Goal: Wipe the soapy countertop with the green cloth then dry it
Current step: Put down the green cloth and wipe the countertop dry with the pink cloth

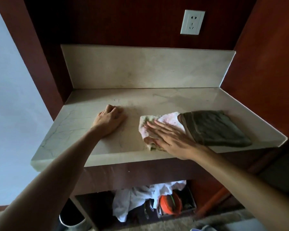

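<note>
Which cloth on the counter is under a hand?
The pale pink-green cloth, pressed flat by the right hand. The dark folded towel beside it lies untouched.

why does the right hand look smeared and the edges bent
Head view: the right hand is motion-blurred on the cloth, while the left hand is sharp; the wide-angle lens bows the countertop edges; lighting is dim, with a faint sheen at the back right.
</note>
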